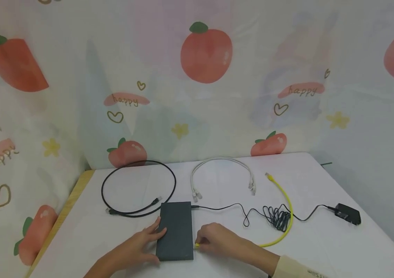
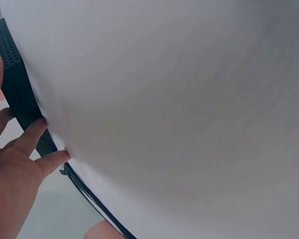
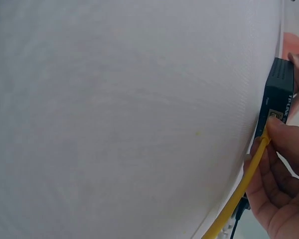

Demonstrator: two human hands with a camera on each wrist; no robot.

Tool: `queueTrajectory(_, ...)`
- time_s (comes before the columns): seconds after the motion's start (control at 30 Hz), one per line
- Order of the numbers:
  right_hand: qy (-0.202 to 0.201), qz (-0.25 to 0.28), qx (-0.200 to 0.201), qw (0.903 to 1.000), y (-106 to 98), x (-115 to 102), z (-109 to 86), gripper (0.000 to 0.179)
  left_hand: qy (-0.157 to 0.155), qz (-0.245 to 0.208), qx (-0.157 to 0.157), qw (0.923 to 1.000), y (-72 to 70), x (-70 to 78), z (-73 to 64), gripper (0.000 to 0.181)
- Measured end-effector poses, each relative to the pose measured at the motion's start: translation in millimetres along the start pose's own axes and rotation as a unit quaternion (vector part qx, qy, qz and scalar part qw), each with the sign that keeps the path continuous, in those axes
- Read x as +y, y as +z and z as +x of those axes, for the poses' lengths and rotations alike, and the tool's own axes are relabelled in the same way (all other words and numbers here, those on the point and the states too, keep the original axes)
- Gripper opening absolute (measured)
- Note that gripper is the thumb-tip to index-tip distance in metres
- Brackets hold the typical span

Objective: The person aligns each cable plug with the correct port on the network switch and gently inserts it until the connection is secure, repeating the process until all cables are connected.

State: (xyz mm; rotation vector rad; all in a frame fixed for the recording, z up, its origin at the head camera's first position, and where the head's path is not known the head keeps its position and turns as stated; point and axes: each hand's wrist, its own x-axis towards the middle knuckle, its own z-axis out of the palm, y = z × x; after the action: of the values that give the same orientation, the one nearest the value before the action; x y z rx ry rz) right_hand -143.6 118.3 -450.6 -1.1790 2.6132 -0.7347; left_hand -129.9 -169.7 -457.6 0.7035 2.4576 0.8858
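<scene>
Two hands work at one dark box [image 1: 175, 231], which lies flat on the tabletop [image 1: 322, 247], left of its middle and nearer the person than the far edge. The left hand [image 1: 139, 247] keeps its fingers spread against the box's left side, with a fingertip on top and the thumb near the close left corner. The right hand [image 1: 217, 241] pinches one end of the only yellow cable [image 3: 234, 199] between thumb and fingers, so the box sits just left of that grip, its port side facing the pinched plug. Whether the plug is seated cannot be told.

The yellow cable's other end points toward the far edge, right of the middle. One looped black cable [image 1: 131, 214] lies toward the far left corner. White cables [image 1: 222, 158] arch near the middle of the far edge; their overlap hides the exact count. One power adapter [image 1: 347, 214] lies near the right edge; its single bundled cord [image 1: 276, 219] runs to the box's far right corner.
</scene>
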Motion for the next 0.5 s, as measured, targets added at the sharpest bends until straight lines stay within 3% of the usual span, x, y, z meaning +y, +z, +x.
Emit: queueTrajectory(0.5,0.015,-0.022,-0.016,0.9995,2.0,0.2,2.5,0.003,-0.007,0.015,0.003,0.9999,0.9,1.3,1.9,0.085)
